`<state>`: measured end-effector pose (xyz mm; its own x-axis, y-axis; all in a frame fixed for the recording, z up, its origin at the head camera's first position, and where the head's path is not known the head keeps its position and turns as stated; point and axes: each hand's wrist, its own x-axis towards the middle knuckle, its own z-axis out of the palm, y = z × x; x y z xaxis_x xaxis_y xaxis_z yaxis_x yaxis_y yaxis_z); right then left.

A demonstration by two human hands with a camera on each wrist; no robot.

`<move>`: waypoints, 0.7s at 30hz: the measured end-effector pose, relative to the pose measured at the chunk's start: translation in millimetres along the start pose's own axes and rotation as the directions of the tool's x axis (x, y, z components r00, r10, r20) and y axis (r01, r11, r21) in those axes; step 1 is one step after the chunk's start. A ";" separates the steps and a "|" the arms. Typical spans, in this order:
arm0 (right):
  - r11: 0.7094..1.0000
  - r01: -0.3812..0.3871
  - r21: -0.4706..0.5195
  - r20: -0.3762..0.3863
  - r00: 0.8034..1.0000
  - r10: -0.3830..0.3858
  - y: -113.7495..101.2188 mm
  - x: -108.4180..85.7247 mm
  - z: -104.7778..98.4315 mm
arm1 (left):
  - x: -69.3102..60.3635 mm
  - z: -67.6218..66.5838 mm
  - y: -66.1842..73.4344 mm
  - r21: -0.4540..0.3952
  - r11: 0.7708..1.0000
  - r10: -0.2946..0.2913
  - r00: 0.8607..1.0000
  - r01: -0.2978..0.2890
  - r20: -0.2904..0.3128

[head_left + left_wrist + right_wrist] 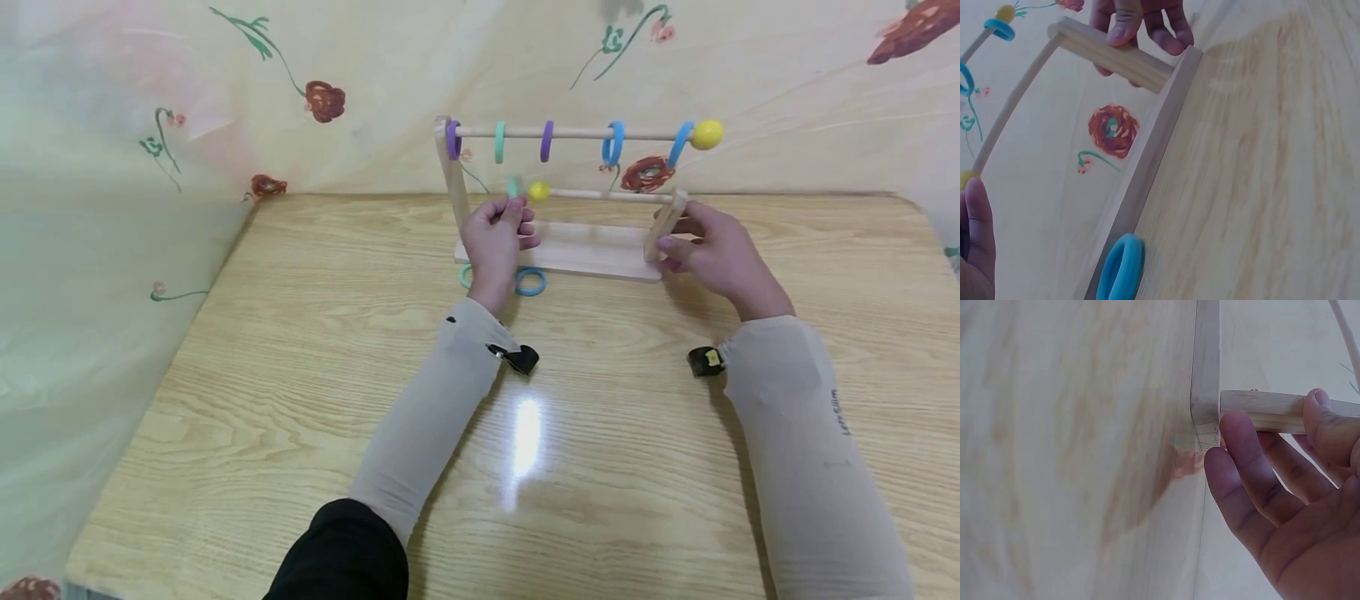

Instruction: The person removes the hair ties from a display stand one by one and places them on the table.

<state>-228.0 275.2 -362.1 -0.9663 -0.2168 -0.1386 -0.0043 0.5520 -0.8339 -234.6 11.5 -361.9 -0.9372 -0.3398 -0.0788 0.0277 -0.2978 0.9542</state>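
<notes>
My left hand (495, 250) pinches a mint green ring (513, 186) upright between thumb and fingers. That ring is just left of the yellow ball (538, 192) on the free end of the lower rod (611, 196). With my right hand (716, 250) I grip the short right post (664, 225) of the wooden stand, thumb on its near side. Along the upper rod (570, 133) hang purple, mint and blue rings (612, 143), with a yellow ball at its right end. In the left wrist view, the ring in my left hand is out of sight.
A blue ring (530, 282) lies on the wooden table (300, 375) against the stand's base (592, 250). Next to it, another mint ring (466, 275) is partly hidden by my left wrist. Behind the table hangs a flowered cloth (390, 83).
</notes>
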 end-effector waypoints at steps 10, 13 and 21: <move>1.000 -0.010 0.002 0.002 1.000 0.010 -2.3 2.0 0.0 | -3.6 -19.3 12.3 0.149 0.984 -0.114 0.986 0.095 0.122; 1.000 -0.021 -0.009 0.005 1.000 0.021 -3.5 2.2 0.3 | -7.4 -25.6 13.6 0.241 0.966 -0.151 0.966 0.099 0.208; 0.999 -0.032 -0.007 0.005 0.999 0.032 -2.3 2.1 0.2 | -20.3 -40.2 7.5 0.535 0.844 -0.264 0.837 -0.040 0.479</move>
<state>-229.9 273.3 -360.5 -0.9646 -0.2036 -0.1679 0.0247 0.5638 -0.8256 -201.4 -19.8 -364.8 -0.9584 0.2217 -0.1796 -0.1249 0.2400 0.9627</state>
